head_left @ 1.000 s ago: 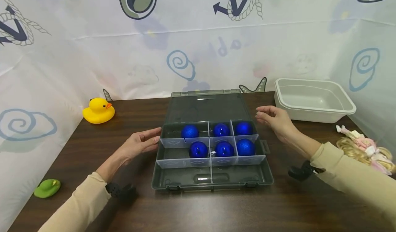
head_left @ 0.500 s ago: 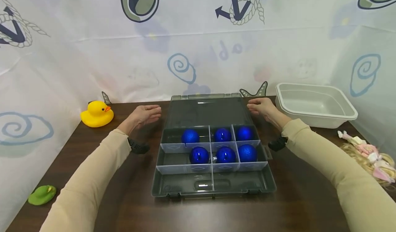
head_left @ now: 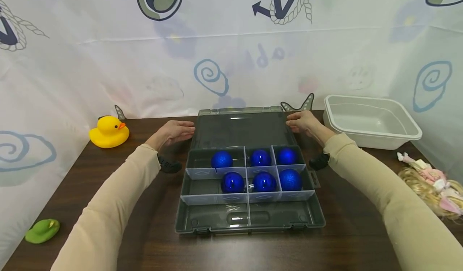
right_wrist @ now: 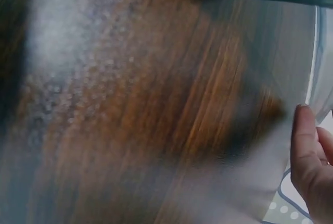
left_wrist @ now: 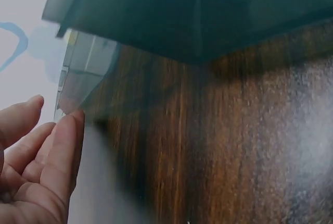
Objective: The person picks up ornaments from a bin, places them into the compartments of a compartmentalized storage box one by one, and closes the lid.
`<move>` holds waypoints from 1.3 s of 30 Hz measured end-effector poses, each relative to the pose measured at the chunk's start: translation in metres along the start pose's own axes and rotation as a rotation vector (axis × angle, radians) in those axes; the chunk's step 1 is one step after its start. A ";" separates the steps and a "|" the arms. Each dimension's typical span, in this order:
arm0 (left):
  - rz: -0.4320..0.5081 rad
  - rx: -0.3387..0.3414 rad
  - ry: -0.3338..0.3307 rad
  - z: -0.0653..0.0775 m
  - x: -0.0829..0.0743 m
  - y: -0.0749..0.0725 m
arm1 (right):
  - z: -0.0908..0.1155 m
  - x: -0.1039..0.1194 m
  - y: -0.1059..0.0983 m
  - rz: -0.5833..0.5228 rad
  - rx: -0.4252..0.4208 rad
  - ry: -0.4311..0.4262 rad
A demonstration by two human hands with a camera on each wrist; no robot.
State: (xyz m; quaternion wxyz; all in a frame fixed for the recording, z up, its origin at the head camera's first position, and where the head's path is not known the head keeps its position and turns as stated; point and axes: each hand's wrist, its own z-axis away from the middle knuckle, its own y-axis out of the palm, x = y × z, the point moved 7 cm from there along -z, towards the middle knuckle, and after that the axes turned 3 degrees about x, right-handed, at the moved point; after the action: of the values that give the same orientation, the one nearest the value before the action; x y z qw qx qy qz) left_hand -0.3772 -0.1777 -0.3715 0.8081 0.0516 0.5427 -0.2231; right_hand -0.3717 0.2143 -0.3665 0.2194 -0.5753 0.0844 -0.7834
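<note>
A grey see-through compartment box (head_left: 213, 212) lies on the table with its lid (head_left: 240, 130) folded back to the far side. Several blue baubles (head_left: 264, 181), some shiny and some glittery, sit in its middle and back compartments. My left hand (head_left: 174, 131) is beside the lid's left edge, fingers fairly straight; in the left wrist view the fingertips (left_wrist: 75, 120) meet the lid's rim, thumb apart. On the opposite side my right hand (head_left: 303, 122) is at the lid's right edge, with a fingertip (right_wrist: 304, 112) against the rim in the right wrist view.
A yellow rubber duck (head_left: 109, 132) stands at the back left, and a small green duck (head_left: 42, 231) at the front left. A white tub (head_left: 372, 136) and a blond doll (head_left: 430, 184) are on the right. A printed curtain (head_left: 152, 74) hangs behind the table.
Both hands have moved from beside the box's compartments to the back, one on each side of the lid, and have closed in on its edges. The baubles have stayed in place.
</note>
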 end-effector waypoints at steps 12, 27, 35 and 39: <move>0.102 -0.077 0.121 0.017 -0.031 -0.003 | 0.019 0.024 -0.019 -0.143 -0.107 -0.152; -0.156 -0.277 0.497 0.084 -0.063 0.003 | 0.100 0.057 -0.030 -0.224 -0.198 -0.442; -0.302 -0.386 0.590 0.138 -0.062 0.017 | 0.153 0.053 -0.027 -0.195 -0.120 -0.585; -0.221 -0.238 0.536 0.161 -0.047 0.030 | 0.181 0.045 -0.021 -0.109 -0.084 -0.612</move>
State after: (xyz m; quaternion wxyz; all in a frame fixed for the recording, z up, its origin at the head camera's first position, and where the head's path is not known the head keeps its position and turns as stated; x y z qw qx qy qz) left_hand -0.2421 -0.1891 -0.2688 0.6074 -0.0456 0.7612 -0.2228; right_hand -0.2179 0.2350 -0.2612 0.1684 -0.7967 0.0158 -0.5803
